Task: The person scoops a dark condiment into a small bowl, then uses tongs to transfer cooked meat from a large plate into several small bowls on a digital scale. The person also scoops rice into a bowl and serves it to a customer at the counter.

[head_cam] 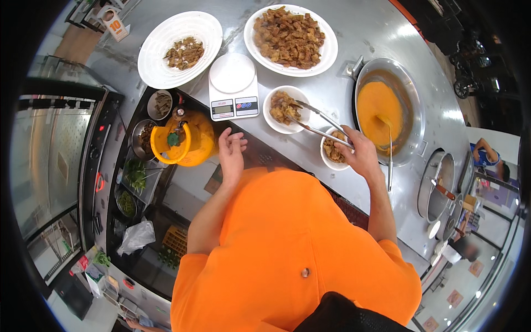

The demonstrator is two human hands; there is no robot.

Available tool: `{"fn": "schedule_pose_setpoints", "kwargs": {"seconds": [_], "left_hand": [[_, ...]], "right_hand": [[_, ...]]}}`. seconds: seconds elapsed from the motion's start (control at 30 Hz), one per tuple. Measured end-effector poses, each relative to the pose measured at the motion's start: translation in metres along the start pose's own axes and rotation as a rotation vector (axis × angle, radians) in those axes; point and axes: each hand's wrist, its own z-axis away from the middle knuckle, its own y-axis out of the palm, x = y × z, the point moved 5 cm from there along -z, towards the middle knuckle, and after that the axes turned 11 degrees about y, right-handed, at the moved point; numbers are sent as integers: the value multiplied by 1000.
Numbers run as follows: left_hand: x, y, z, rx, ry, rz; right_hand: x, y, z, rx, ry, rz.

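My right hand (360,152) grips metal tongs (325,118), whose tips reach into brown food pieces in a white bowl (271,124). Under that hand stands a smaller white bowl (338,166) with similar pieces. My left hand (232,151) hangs just off the counter's edge, fingers apart and holding nothing. A white kitchen scale (232,74) with a bare round platform sits left of the larger bowl. Behind are a white plate heaped with brown pieces (290,37) and a white plate (153,54) with a small pile of them.
A steel pan of orange sauce (410,124) with a ladle (390,157) stands at the right, pots (429,207) beyond it. Below the counter at left are a yellow gas cylinder (203,141) and bowls of greens (126,203). Other people are at far right and at lower left.
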Motion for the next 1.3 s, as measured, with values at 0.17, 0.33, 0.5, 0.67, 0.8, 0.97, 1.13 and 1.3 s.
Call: {"fn": "schedule_pose_setpoints", "kwargs": {"seconds": [0.17, 0.33, 0.5, 0.67, 0.8, 0.97, 1.13, 1.3], "left_hand": [[-2, 10, 13, 22, 1, -10], [4, 1, 17, -11, 9, -2], [17, -25, 13, -42, 2, 2], [19, -41, -7, -88, -30, 30], [5, -60, -37, -86, -11, 29], [-4, -102, -66, -123, -9, 74], [-3, -158, -78, -194, -21, -4], [-3, -186, -81, -237, -49, -51]], "right_hand": [[12, 12, 2, -35, -105, -18], [16, 8, 0, -15, -95, -29], [39, -24, -23, -83, -91, -4], [132, -32, -72, -219, -239, -97], [231, 9, -138, -188, -405, -86], [312, 78, -225, -72, -406, 101], [338, 130, -265, -44, -386, 137], [341, 140, -276, -57, -360, 116]]}}
